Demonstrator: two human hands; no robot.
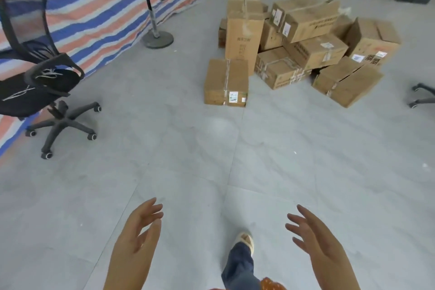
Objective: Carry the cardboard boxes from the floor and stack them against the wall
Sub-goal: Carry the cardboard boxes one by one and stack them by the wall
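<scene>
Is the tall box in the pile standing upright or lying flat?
Upright. The tall box stands on its short end, rising above the low box before it.

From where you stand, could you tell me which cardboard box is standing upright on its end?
The tall narrow box at the pile's left side, just behind the low front box. It rises above its neighbours, while the others lie flat or tilted.

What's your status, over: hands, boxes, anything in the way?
Left hand and right hand open, holding nothing. Cardboard boxes piled on floor ahead, none picked up. Path clear; office chair off to left.
</scene>
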